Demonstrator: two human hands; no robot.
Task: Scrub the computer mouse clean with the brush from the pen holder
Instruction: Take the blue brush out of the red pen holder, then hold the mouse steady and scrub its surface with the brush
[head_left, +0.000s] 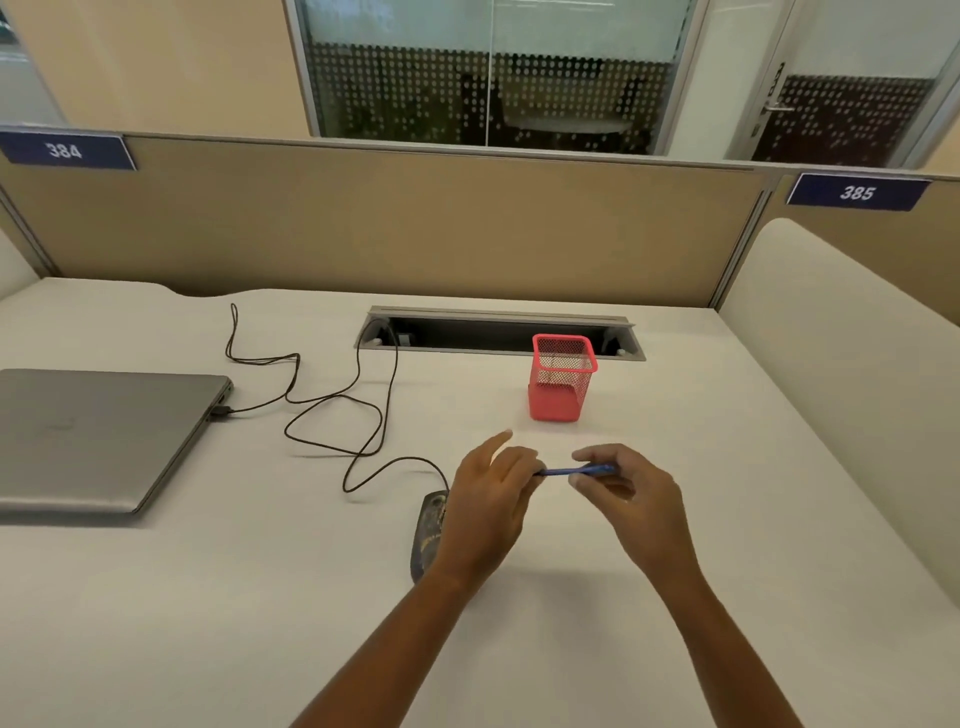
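At a numbered office desk, I am holding the blue brush (566, 472) level in the air above the white surface (727, 519). My right hand (631, 499) is pinching its handle. My left hand (483, 509) is meeting its dark tip with the forefinger stretched out, though I cannot tell whether it is gripping or only touching. The computer mouse (428, 530) is lying just below my left wrist, half hidden by it. The red mesh pen holder (562, 379) is standing beyond my hands, apart from them.

The risks, as I judge them, are that a light pinch lets the thin brush slip or twist during scrubbing, and that hard strokes shove the unheld mouse and drag its cable (332, 405).

The count is one brush, one mouse, one pen holder, one closed laptop (98, 436) and two hands. The tangled cable loops are defying a sure count.
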